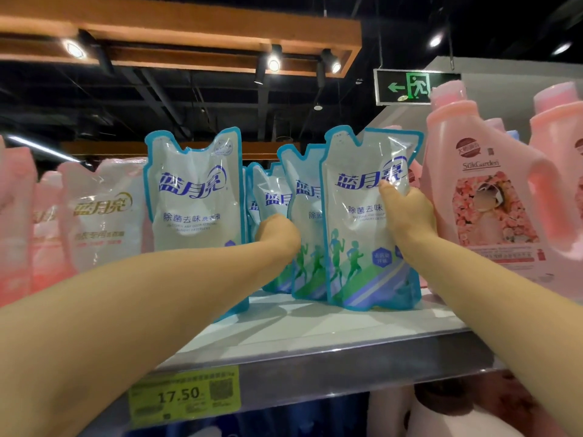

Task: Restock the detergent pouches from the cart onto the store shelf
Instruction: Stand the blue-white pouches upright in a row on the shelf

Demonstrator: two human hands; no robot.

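Several blue-and-white detergent pouches stand upright on the white top shelf (315, 329). My right hand (407, 212) grips the right edge of the front pouch (362, 222), thumb pressed across its face, fingers hidden behind. My left hand (277, 230) reaches between the pouches beside the second pouch (304, 216); its fingers are hidden behind that pouch. Another blue pouch (192, 197) stands alone to the left. More pouches (268, 197) stand further back. The cart is out of view.
White-and-pink pouches (104, 212) fill the shelf's left side. Large pink jugs (492, 190) stand close on the right, against my right hand. A yellow price tag (184, 397) reading 17.50 sits on the grey shelf edge. Rolled goods lie on the shelf below.
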